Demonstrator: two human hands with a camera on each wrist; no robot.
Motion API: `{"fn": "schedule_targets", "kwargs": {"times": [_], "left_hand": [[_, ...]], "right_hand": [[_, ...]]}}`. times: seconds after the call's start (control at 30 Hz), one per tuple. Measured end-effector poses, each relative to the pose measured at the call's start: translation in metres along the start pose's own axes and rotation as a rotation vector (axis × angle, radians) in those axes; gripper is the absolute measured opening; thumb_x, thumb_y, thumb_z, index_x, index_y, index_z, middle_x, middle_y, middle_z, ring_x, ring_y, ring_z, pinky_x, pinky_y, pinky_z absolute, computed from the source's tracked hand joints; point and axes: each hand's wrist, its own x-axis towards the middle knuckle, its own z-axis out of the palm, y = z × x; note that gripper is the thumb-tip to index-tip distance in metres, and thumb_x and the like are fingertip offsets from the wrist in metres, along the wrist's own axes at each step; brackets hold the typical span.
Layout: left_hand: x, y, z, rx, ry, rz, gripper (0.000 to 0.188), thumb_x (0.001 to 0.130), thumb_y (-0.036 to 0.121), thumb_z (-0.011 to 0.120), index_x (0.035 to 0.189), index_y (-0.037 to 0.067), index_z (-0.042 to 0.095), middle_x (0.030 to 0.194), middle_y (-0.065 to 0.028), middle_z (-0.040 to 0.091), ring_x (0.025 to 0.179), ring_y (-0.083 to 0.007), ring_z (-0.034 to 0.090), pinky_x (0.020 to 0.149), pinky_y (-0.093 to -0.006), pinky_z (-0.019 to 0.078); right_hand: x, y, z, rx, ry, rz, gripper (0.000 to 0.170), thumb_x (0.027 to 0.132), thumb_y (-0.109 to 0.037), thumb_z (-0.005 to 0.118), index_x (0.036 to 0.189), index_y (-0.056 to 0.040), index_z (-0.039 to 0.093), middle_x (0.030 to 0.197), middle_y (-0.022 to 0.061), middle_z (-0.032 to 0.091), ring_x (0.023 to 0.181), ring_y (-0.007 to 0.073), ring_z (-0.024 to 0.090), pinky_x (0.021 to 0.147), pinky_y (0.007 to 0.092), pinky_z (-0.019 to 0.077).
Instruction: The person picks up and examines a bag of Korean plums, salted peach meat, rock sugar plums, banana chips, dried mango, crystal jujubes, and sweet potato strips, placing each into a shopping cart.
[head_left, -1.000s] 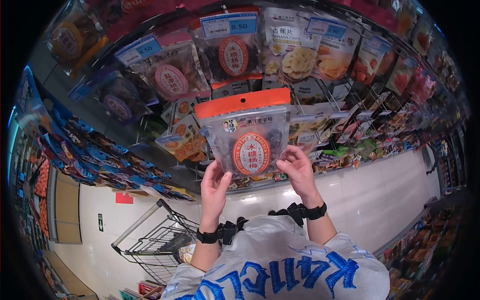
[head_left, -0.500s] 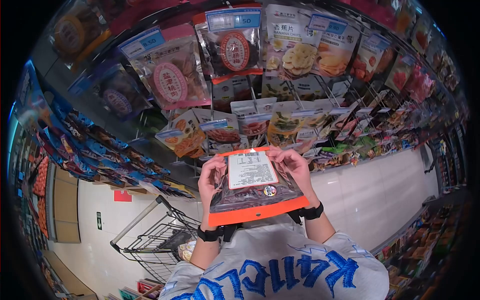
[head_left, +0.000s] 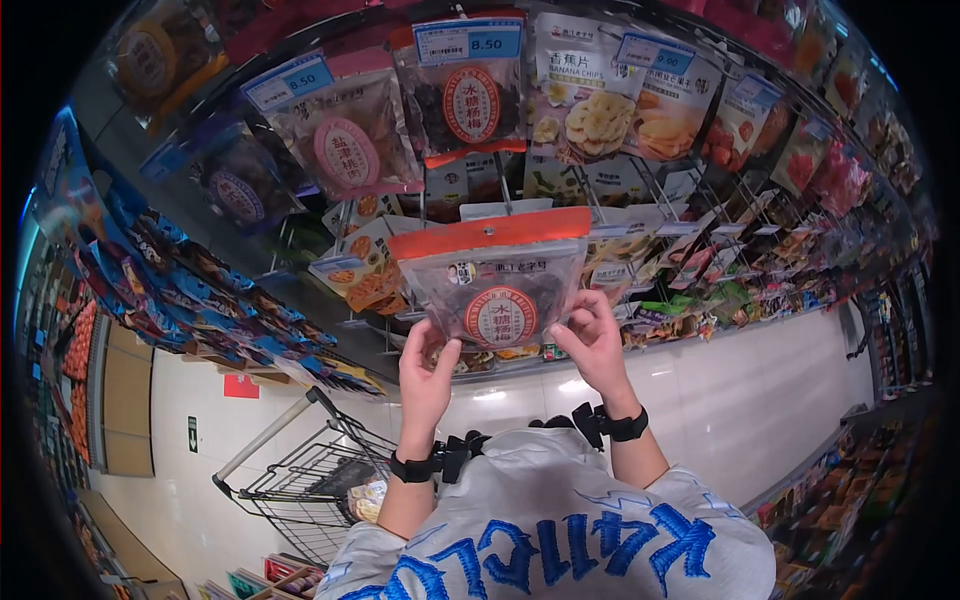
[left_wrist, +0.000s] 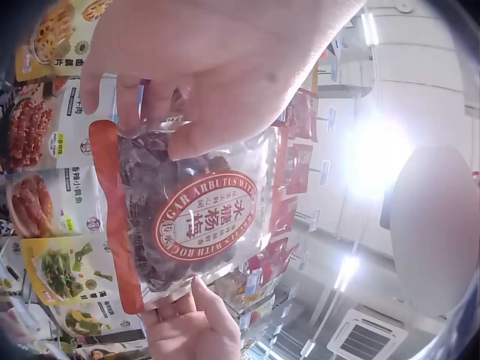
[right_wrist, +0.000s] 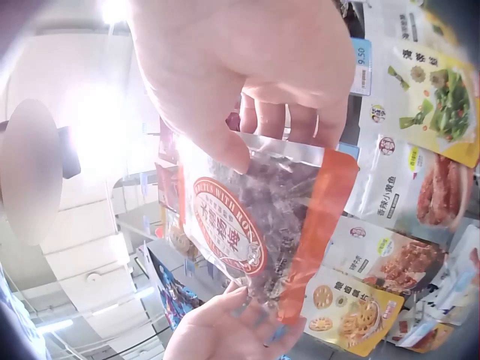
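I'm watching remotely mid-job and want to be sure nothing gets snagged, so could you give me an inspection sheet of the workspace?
Surface: no table under the work; pale tiled floor below.
Job's things: clear bag with an orange header upward, its round label facing the person; dark pieces inside.
Clutter: hanging packets close behind, including banana chips and a similar orange-topped bag under an 8.50 price tag.
Hands: left hand and right hand pinch opposite sides of the bag, thumbs in front.
Cables: nothing seen.
Surroundings: store aisle; wire shopping cart at the person's left, with a packaged item in it.
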Motion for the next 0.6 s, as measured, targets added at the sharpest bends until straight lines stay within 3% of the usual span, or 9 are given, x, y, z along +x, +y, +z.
{"fn": "schedule_targets", "kwargs": {"times": [0.1, 0.13, 0.23, 0.33, 0.43, 0.47, 0.57, 0.6], "left_hand": [[-0.001, 0.003, 0.006, -0.074, -0.010, -0.065, 0.047, 0.090, -0.001, 0.062, 0.135, -0.001, 0.045, 0.106, -0.0047, 0.060, 0.098, -0.0110, 0.056, 0.088, -0.0248, 0.0448], [-0.001, 0.007, 0.008, -0.073, -0.009, -0.063, 0.047, 0.090, -0.001, 0.062, 0.135, -0.001, 0.045, 0.106, -0.0047, 0.060, 0.098, -0.0110, 0.056, 0.088, -0.0248, 0.0448], [0.000, 0.015, 0.010, -0.226, -0.143, -0.059, 0.076, 0.088, -0.005, 0.059, 0.152, 0.003, 0.019, 0.106, -0.0054, 0.058, 0.097, -0.0105, 0.056, 0.088, -0.0242, 0.0436], [0.002, 0.019, 0.016, -0.266, -0.151, 0.018, 0.079, 0.087, -0.008, 0.057, 0.154, 0.004, 0.016, 0.106, -0.0062, 0.058, 0.098, -0.0108, 0.056, 0.089, -0.0244, 0.0432], [0.000, 0.026, 0.018, -0.310, -0.184, 0.002, 0.071, 0.087, -0.004, 0.056, 0.151, 0.000, 0.025, 0.116, -0.0103, 0.059, 0.108, -0.0143, 0.056, 0.096, -0.0277, 0.0413], [0.000, 0.024, 0.017, -0.308, -0.188, 0.001, 0.071, 0.087, -0.004, 0.056, 0.151, 0.000, 0.025, 0.116, -0.0103, 0.059, 0.108, -0.0143, 0.056, 0.096, -0.0277, 0.0413], [0.002, 0.013, 0.008, -0.195, -0.306, 0.073, 0.054, 0.088, 0.011, 0.059, 0.137, -0.008, 0.045, 0.140, -0.0165, 0.050, 0.128, -0.0209, 0.047, 0.109, -0.0337, 0.0324], [0.002, 0.011, 0.008, -0.195, -0.308, 0.071, 0.054, 0.088, 0.011, 0.059, 0.137, -0.008, 0.045, 0.140, -0.0165, 0.050, 0.128, -0.0209, 0.047, 0.109, -0.0337, 0.0324]], "right_hand": [[0.000, -0.012, -0.005, 0.045, 0.033, 0.146, 0.047, 0.090, 0.002, 0.062, 0.126, -0.0079, 0.034, 0.107, 0.0065, 0.059, 0.088, 0.0103, 0.057, 0.077, 0.0246, 0.0478], [0.001, -0.017, -0.004, 0.046, 0.031, 0.144, 0.047, 0.090, 0.002, 0.062, 0.126, -0.0079, 0.034, 0.107, 0.0065, 0.059, 0.088, 0.0103, 0.057, 0.077, 0.0246, 0.0478], [0.006, -0.021, -0.007, 0.081, 0.030, -0.022, 0.046, 0.089, 0.001, 0.062, 0.128, -0.0056, 0.040, 0.106, 0.0051, 0.058, 0.085, 0.0081, 0.056, 0.075, 0.0225, 0.0468], [0.007, -0.018, -0.024, -0.023, -0.057, -0.031, 0.045, 0.089, 0.000, 0.062, 0.131, -0.0037, 0.046, 0.110, 0.0052, 0.058, 0.087, 0.0071, 0.056, 0.075, 0.0214, 0.0455], [0.008, -0.019, -0.028, 0.133, -0.087, 0.028, 0.046, 0.087, 0.002, 0.062, 0.131, -0.0015, 0.051, 0.119, 0.0051, 0.058, 0.096, 0.0061, 0.056, 0.079, 0.0207, 0.0443], [0.007, -0.022, -0.027, 0.167, -0.102, 0.013, 0.046, 0.087, -0.001, 0.063, 0.131, -0.0006, 0.050, 0.122, 0.0059, 0.057, 0.100, 0.0073, 0.056, 0.080, 0.0207, 0.0442], [0.006, -0.014, -0.032, 0.246, -0.124, 0.027, 0.048, 0.088, -0.010, 0.064, 0.132, 0.0005, 0.048, 0.125, 0.0072, 0.056, 0.107, 0.0101, 0.056, 0.084, 0.0222, 0.0441], [0.007, -0.013, -0.032, 0.288, -0.133, 0.056, 0.051, 0.088, -0.016, 0.064, 0.133, 0.0009, 0.047, 0.127, 0.0078, 0.056, 0.109, 0.0118, 0.057, 0.087, 0.0237, 0.0441]]}}
